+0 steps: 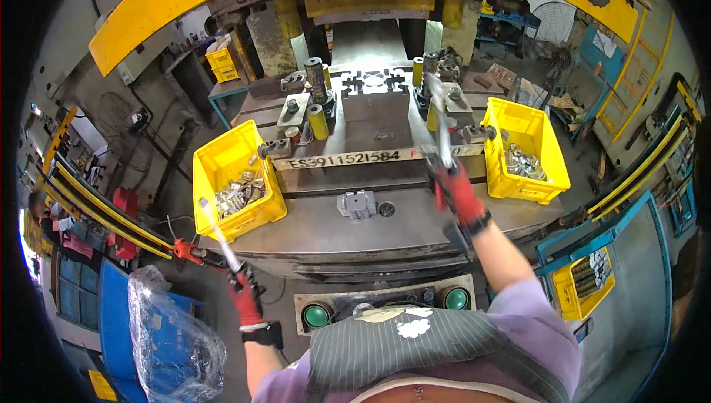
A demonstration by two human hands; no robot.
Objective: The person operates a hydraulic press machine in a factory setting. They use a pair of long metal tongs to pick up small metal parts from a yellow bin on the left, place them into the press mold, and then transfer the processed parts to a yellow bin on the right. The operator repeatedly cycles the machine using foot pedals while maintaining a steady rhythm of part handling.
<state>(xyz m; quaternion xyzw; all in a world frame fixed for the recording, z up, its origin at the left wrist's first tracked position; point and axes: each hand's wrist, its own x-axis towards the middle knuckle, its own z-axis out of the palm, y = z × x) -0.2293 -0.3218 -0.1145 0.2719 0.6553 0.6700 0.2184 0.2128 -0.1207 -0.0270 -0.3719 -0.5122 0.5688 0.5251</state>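
We find two long tools: the left tool (219, 242) slants up toward the left yellow bin (257, 219); the right tool (442, 125), blurred, extends over the press bed (370, 118). The left hand (246, 301) and right hand (463, 196), red-gloved, each close around one. The left bin and the right yellow bin (515, 187) contain metal parts, too jumbled to count. Black lettering (345, 159) marks the bed's front strip. We note two green buttons, the left button (316, 316) and right button (456, 299).
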